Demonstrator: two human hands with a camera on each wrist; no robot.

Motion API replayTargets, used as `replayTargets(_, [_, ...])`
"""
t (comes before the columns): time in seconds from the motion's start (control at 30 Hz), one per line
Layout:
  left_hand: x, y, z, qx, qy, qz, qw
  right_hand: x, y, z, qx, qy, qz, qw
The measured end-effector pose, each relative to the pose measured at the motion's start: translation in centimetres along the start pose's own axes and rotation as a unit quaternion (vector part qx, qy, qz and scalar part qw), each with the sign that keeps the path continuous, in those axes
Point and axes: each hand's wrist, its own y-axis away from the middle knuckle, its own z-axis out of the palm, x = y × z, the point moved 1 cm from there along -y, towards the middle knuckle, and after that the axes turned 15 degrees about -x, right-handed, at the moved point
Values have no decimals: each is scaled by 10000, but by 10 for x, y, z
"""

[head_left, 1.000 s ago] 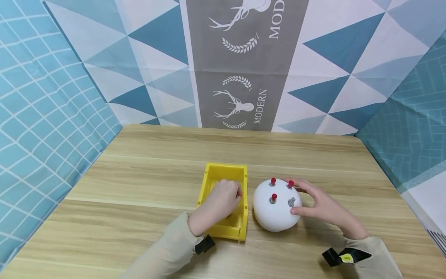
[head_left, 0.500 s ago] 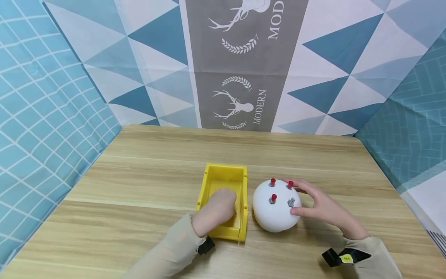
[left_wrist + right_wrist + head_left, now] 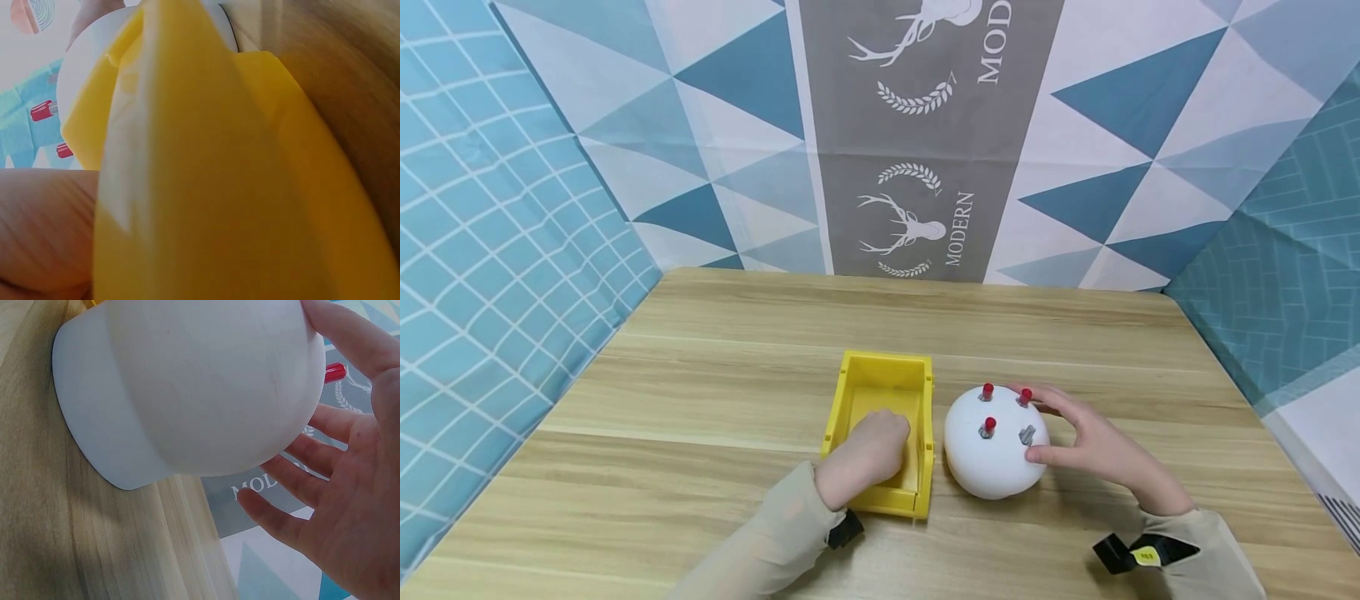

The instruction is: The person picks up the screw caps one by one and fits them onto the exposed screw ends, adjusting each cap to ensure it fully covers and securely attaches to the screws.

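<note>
In the head view my left hand (image 3: 867, 454) reaches down into a yellow plastic bin (image 3: 887, 500). Its fingertips are out of sight, so whatever they touch is hidden. The bin's wall (image 3: 206, 162) fills most of the left wrist view. Right of the bin stands a white dome-shaped body (image 3: 988, 475) on a base. Three red caps (image 3: 990, 424) sit on metal stems on its top, and a fourth stem (image 3: 1027, 435) is bare metal. My right hand (image 3: 1086, 437) holds the dome's right side, thumb near the bare stem and fingers round the far side.
Both things rest on a wood-grain table (image 3: 715, 375). A patterned cloth (image 3: 917, 167) hangs behind the table, with blue tiled cloth (image 3: 497, 250) on the left. Black straps with small boxes (image 3: 1115, 553) are on both wrists.
My left hand has lowered deeper into the yellow bin and drawn slightly toward the near end. The right hand and the white dome stay where they were.
</note>
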Motion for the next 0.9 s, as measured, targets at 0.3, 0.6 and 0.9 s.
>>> replayTargets(0.3, [0,0,0,-59,-17,37,10000,0,0,0,3,11,50,10000])
replayTargets(0.6, [-1,-1,1,-107,-29,70,9999,2,0,1,10,33,13,10000])
replayTargets(0.9, [0,2,-6,9,114,191,9998,0,0,0,-10,22,-96,10000])
